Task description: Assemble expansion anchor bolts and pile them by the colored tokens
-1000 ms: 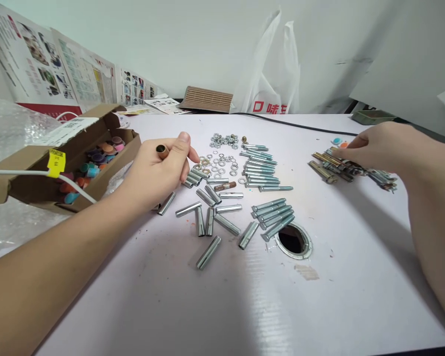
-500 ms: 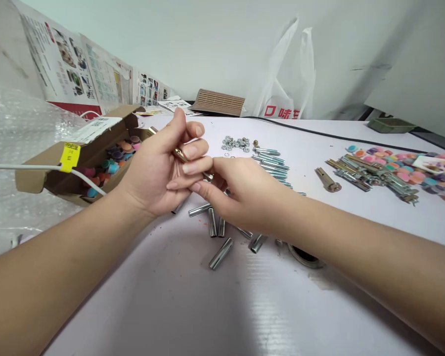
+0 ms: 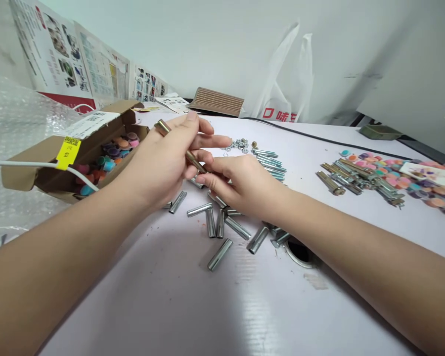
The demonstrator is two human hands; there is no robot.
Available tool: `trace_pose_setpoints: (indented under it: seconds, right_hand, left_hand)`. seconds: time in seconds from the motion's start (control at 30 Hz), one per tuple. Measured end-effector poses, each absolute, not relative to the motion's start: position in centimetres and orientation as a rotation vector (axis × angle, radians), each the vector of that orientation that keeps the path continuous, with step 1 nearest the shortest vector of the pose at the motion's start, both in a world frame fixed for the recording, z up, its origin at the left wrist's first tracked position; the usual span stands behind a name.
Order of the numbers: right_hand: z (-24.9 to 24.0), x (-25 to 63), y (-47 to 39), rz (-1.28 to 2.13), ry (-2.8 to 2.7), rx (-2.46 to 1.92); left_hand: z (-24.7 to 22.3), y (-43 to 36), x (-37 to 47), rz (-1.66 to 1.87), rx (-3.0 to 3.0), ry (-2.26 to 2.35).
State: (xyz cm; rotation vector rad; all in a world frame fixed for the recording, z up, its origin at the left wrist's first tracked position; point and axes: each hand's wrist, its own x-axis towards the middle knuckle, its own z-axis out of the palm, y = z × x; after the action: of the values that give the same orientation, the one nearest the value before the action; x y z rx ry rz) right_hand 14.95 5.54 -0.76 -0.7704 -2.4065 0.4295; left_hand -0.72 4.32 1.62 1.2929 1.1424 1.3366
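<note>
My left hand [image 3: 168, 155] is closed around a brass-coloured expansion bolt [image 3: 195, 160]. Its wider end sticks out above the thumb side, and the middle is hidden in the palm. With thumb and fingers my right hand [image 3: 244, 180] pinches the bolt's lower end; those fingertips partly cover what is there. Under and in front of the hands lie several loose silver slotted sleeves [image 3: 220, 254]. Beyond my right hand are a row of zinc-coloured threaded bolts [image 3: 270, 160] and a cluster of small nuts [image 3: 241, 144].
A cardboard box [image 3: 33, 158] of coloured caps stands at left beside bubble wrap [image 3: 7, 123]. At right, several assembled expansion bolts [image 3: 350, 175] lie near a bag of coloured pieces [image 3: 422, 180]. A round table hole [image 3: 302, 252] sits below my right forearm. A black cable [image 3: 311, 133] crosses behind.
My left hand has turned palm-down, with its fingers reaching forward, and more of the brass-coloured bolt shows. My right hand still pinches near its end. The view has shifted slightly.
</note>
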Motion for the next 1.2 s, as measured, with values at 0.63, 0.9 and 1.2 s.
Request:
trace_pose_setpoints:
  seconds: [0.63,0.9,1.2]
  right_hand:
    - [1.5,15.9,7.7,-0.104,-2.378,-1.181]
    - [0.0,17.2,9.9,0.262,-2.448,-1.411]
    - [-1.5,16.5,11.0,0.476,-2.455,-1.391]
  left_hand:
    - [1.3,4.3,-1.2,0.834,1.346,1.455]
    - [1.1,4.7,-1.6,0.697,1.298,1.453]
    - [1.3,5.2,-1.7,0.847,0.926,1.162]
